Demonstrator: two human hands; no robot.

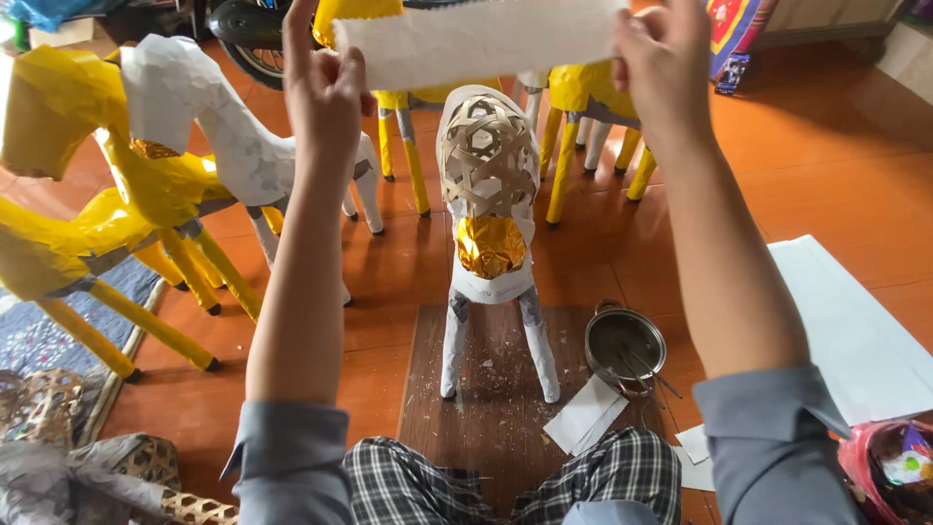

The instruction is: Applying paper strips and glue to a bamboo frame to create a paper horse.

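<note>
My left hand (326, 92) and my right hand (663, 60) hold a white paper strip (476, 41) by its two ends, stretched flat high in front of me. Below it stands a woven bamboo animal frame (488, 156), partly covered in white paper, with gold foil (489, 245) on its chest. Its white paper-wrapped legs rest on a wooden board (486, 418) between my knees.
Yellow paper-covered animal figures (87, 194) and a white one (224, 126) stand at the left; more yellow ones (583, 107) stand behind. A metal bowl (625, 342) with sticks sits right of the board. White paper sheets (855, 331) lie on the orange floor.
</note>
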